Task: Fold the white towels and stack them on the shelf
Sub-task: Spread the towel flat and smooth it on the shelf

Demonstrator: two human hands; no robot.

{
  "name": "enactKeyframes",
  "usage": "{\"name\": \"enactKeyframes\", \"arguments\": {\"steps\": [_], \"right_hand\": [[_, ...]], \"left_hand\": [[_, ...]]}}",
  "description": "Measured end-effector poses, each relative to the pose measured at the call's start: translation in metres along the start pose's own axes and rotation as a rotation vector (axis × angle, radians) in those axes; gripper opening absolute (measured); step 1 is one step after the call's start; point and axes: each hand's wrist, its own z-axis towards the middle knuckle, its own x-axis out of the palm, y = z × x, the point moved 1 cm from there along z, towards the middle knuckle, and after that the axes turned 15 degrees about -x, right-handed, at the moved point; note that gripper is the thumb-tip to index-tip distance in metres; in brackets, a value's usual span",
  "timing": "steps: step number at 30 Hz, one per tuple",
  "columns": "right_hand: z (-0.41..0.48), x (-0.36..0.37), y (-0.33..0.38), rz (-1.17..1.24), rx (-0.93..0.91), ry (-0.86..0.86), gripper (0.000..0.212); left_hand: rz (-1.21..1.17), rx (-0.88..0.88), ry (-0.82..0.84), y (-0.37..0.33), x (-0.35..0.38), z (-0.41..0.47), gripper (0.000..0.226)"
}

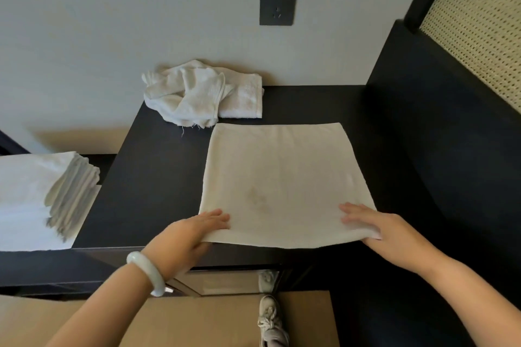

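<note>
A white towel [284,177] lies spread flat on the dark table [158,172], and its near edge hangs slightly over the table's front. My left hand [186,236] pinches the towel's near left corner, fingers on top and thumb hidden beneath. My right hand [377,225] holds the near right corner the same way. At the back of the table sits a crumpled heap of white towels [191,96], partly resting on a folded one [242,98]. A stack of several folded white towels [42,194] rests on a lower surface to the left.
A wall with a dark socket [278,3] stands behind the table. A tall dark panel [423,135] borders the table's right side. Below, in front of the table, are a tan surface [211,321] and a pale shoe [270,318].
</note>
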Motion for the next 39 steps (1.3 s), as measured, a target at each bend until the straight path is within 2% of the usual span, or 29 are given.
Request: {"name": "enactKeyframes", "arguments": {"steps": [2, 4, 7, 9, 12, 14, 16, 19, 23, 27, 29, 32, 36, 39], "right_hand": [[0.007, -0.016, 0.008, 0.080, 0.084, -0.041, 0.038], [0.018, -0.036, 0.016, 0.096, 0.133, 0.006, 0.028], [0.038, -0.065, 0.027, 0.179, 0.188, 0.158, 0.022], [0.061, -0.079, 0.030, 0.261, 0.216, 0.144, 0.019], [0.103, -0.082, 0.022, 0.279, 0.298, -0.092, 0.018], [0.125, -0.075, 0.012, 0.246, 0.382, -0.182, 0.029], [0.137, -0.066, 0.002, 0.232, 0.442, -0.195, 0.036], [0.143, -0.058, -0.008, 0.204, 0.472, -0.286, 0.023], [0.144, -0.055, -0.012, 0.182, 0.436, -0.355, 0.010], [0.158, -0.066, -0.018, 0.152, 0.351, -0.432, 0.015], [0.174, -0.062, -0.022, 0.091, 0.316, -0.478, 0.017], [0.192, -0.038, -0.035, -0.019, 0.288, -0.430, 0.017], [0.189, -0.014, -0.046, -0.264, 0.247, -0.474, 0.008], [0.185, -0.011, -0.043, -0.257, 0.249, -0.568, 0.010]], "left_hand": [[-0.070, -0.082, 0.071, 0.001, -0.015, 0.000, 0.036], [-0.166, -0.125, 0.166, 0.002, -0.035, 0.005, 0.018], [-0.295, -0.134, 0.423, 0.005, -0.068, 0.022, 0.016], [-0.420, -0.175, 0.481, 0.006, -0.087, 0.041, 0.017], [-0.712, -0.368, 0.315, 0.012, -0.096, 0.077, 0.019], [-0.803, -0.475, 0.199, 0.015, -0.086, 0.095, 0.016], [-0.763, -0.550, 0.102, 0.017, -0.071, 0.106, 0.017], [-0.712, -0.601, -0.106, 0.015, -0.057, 0.114, 0.009], [-0.691, -0.637, -0.310, 0.015, -0.046, 0.108, 0.020], [-0.695, -0.702, -0.470, 0.021, -0.046, 0.103, 0.021], [-0.668, -0.744, -0.484, 0.024, -0.047, 0.110, 0.021], [-0.645, -0.790, -0.406, 0.022, -0.040, 0.121, 0.022], [-0.610, -0.815, -0.430, 0.018, -0.031, 0.122, 0.026], [-0.598, -0.815, -0.449, 0.016, -0.032, 0.121, 0.025]]}}
